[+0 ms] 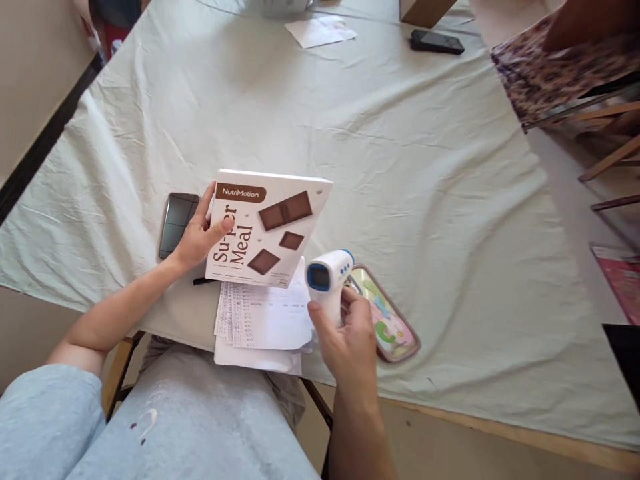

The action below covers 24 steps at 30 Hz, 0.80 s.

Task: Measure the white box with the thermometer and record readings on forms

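My left hand (203,233) grips the left side of a white and brown box (267,227) labelled NutriMotion Super Meal, thumb on its front. The box is tilted up, its printed face toward me, over the top end of a stack of written papers (267,327). In my right hand (350,333) is a white and blue infrared thermometer (327,280), fingers wrapped round its handle and its dark screen facing me. A phone (177,223) lies beside my left hand. Just right of the thermometer is a colourful pencil case (390,320), partly hidden by my right hand.
A pale cloth (425,187) with wrinkles covers the table. Toward the far side are a white paper (320,31), a black device (437,42) and part of a brown box (425,10). Wooden chair parts (613,160) stand past the right edge.
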Tool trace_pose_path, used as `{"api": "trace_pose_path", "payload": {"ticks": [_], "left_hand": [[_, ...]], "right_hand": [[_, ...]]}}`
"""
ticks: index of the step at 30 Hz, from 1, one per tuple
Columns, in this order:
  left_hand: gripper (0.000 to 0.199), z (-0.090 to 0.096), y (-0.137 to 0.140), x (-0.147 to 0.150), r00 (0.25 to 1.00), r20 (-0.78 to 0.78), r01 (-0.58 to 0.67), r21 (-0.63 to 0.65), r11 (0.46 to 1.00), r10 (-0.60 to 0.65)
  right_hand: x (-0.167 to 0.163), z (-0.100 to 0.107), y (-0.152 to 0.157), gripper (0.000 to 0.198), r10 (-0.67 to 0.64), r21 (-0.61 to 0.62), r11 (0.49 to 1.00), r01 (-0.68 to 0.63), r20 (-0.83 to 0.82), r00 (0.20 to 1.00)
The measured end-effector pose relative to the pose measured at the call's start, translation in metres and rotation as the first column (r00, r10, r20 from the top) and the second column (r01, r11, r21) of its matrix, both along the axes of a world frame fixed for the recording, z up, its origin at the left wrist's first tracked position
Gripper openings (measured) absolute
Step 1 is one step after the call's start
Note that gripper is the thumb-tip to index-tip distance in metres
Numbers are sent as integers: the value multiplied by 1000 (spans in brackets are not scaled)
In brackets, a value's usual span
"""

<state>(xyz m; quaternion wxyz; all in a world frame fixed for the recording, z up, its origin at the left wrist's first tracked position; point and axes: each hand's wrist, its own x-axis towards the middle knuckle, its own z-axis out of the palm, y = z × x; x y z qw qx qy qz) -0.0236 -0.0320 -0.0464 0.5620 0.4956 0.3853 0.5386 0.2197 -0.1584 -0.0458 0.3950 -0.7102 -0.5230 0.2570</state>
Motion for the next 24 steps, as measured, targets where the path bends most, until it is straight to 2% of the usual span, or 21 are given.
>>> {"api": "trace_pose_path", "payload": {"ticks": [3,6,9,12,15,17,18,20,22,24], "left_hand": [[61,7,-2,1,1000,-16,-4,-28,1000,4],[61,19,-2,2,998,-10,-57,-46,997,56],[61,32,6,1,994,5,-110,18,994,110],[62,40,25,-1,997,22,-77,108,991,75],[68,35,47,-4,1000,-4,19,160,987,-18],[72,28,60,-5,996,-26,88,172,981,-85],[73,23,66,-6,993,-33,118,176,977,-114],[77,15,74,-8,986,-37,165,180,970,-161],[81,8,81,-12,978,-37,206,164,965,-203],[86,5,85,-16,971,-44,240,128,962,-236]], "right_hand": [[12,-15,15,46,40,78,994,-74,369,929],[14,-27,25,44,109,36,988,-150,521,847],[16,-30,28,45,166,-34,983,-179,575,801],[16,-23,27,53,163,-39,984,-176,604,780],[9,-7,25,52,139,55,975,-216,607,782],[-3,4,25,39,234,74,940,-334,573,785],[-10,8,26,34,322,42,910,-412,553,768],[-26,12,33,33,500,-103,840,-533,527,687],[-41,11,43,38,599,-267,789,-554,536,595],[-51,9,53,38,639,-367,761,-535,566,521]]}}
